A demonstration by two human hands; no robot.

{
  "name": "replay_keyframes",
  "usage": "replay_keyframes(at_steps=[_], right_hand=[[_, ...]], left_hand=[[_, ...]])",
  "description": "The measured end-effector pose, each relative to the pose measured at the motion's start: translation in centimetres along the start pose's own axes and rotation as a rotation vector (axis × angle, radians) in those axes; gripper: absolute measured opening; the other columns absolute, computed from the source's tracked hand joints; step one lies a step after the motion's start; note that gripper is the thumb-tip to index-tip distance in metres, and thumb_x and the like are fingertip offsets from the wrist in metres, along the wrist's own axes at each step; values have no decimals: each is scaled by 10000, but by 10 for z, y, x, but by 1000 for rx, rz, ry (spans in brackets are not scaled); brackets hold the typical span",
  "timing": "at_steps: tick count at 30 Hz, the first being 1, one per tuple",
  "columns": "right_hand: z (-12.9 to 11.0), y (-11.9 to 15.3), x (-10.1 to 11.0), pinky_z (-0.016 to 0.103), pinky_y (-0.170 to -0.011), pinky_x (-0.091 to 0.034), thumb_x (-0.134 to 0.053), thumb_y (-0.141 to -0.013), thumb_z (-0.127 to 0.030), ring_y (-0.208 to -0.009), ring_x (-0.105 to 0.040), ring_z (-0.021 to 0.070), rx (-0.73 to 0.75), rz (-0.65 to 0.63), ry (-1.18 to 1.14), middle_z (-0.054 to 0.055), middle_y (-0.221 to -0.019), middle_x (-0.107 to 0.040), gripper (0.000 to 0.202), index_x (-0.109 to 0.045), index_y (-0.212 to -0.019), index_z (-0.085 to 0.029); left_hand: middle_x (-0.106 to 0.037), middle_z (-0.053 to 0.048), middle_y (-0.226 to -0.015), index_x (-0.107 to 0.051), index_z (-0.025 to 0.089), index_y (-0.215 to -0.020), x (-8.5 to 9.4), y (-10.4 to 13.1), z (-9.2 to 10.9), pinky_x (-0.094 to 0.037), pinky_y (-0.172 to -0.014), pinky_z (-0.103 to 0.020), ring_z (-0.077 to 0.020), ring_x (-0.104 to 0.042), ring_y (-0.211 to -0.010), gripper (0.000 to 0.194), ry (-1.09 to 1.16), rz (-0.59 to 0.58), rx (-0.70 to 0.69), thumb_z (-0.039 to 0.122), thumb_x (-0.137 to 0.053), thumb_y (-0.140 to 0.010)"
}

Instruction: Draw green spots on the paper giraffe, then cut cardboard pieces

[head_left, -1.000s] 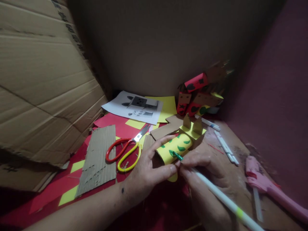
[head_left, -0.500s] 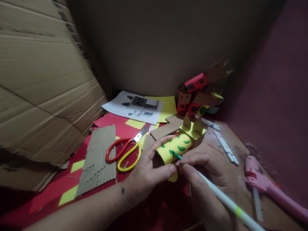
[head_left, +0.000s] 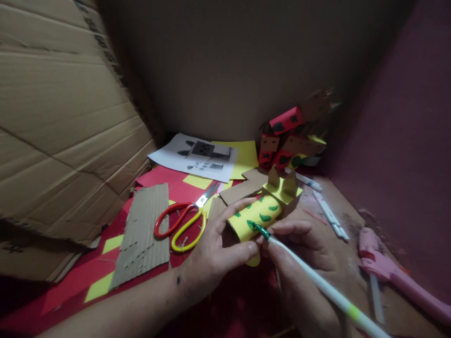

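Note:
My left hand [head_left: 218, 246] is closed around the near end of a yellow paper-covered tube animal [head_left: 259, 211], its thumb along the lower side. The animal has green leaf-shaped spots and a boxy head with two upright cardboard ears [head_left: 282, 183]. In my right hand [head_left: 303, 253] is a white felt-tip pen [head_left: 317, 279] with a green tip, held between thumb and fingers. That tip touches a green spot near the tube's near end. Scissors [head_left: 188, 220] with one red and one yellow handle lie open left of my left hand.
Corrugated cardboard [head_left: 144, 234] lies at left, below a large carton [head_left: 63, 108]. A printed sheet [head_left: 193, 157] rests on coloured paper at the back. Red tube animals [head_left: 287, 121] are stacked at back right. White pens [head_left: 330, 216] and a pink glue gun [head_left: 387, 270] lie at right.
The pen has shifted slightly at its tip, and more of its green end shows. My right fingers have moved a little; my left hand still holds the tube animal.

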State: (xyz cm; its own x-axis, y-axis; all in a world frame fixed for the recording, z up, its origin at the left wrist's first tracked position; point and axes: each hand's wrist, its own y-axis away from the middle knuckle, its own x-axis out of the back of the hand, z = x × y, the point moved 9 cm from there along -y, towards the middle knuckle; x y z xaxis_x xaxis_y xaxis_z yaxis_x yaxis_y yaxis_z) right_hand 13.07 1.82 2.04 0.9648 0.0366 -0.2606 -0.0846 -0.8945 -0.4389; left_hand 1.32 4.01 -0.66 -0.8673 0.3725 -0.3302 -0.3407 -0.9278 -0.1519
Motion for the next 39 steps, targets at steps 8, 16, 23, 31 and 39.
replay_keyframes(at_steps=[8,16,23,31,39], right_hand=[[3,0,1,186,-588,-529,-662,-794,-129,-683,-627,112,-21,1,39,-11,-787,-640,141,-667,-849,-259],[-1,3,-4,194,-592,-505,-612,-829,-121,-713,-596,114,3,-52,70,-3,-824,-597,159,-642,-890,-264],[-5,-1,-1,224,-588,-505,-628,-796,-84,-723,-608,133,37,-40,70,-2,-810,-605,175,-645,-838,-253],[-18,-3,-4,178,-571,-485,-631,-762,-84,-715,-609,110,110,22,94,-14,-771,-622,159,-665,-789,-237],[-17,-5,-5,201,-610,-507,-669,-759,-112,-681,-608,120,80,0,89,-9,-725,-625,133,-685,-763,-243]], left_hand=[[-596,-40,-1255,-410,319,-1387,1,1,-2,-435,-960,-372,-238,-551,-1116,716,-7,2,5,164,-703,-752],[-573,-34,-1289,-420,310,-1379,1,1,-2,-439,-938,-346,-236,-538,-1134,716,-23,7,21,138,-692,-740],[-583,-50,-1271,-418,306,-1386,1,0,-3,-430,-934,-365,-252,-537,-1122,713,31,0,23,193,-713,-746],[-572,-51,-1296,-430,297,-1376,2,-1,-4,-407,-977,-380,-260,-521,-1163,717,46,8,15,193,-724,-731],[-587,-45,-1274,-425,302,-1376,2,0,-5,-415,-968,-380,-250,-543,-1130,720,74,-1,20,177,-715,-728]])
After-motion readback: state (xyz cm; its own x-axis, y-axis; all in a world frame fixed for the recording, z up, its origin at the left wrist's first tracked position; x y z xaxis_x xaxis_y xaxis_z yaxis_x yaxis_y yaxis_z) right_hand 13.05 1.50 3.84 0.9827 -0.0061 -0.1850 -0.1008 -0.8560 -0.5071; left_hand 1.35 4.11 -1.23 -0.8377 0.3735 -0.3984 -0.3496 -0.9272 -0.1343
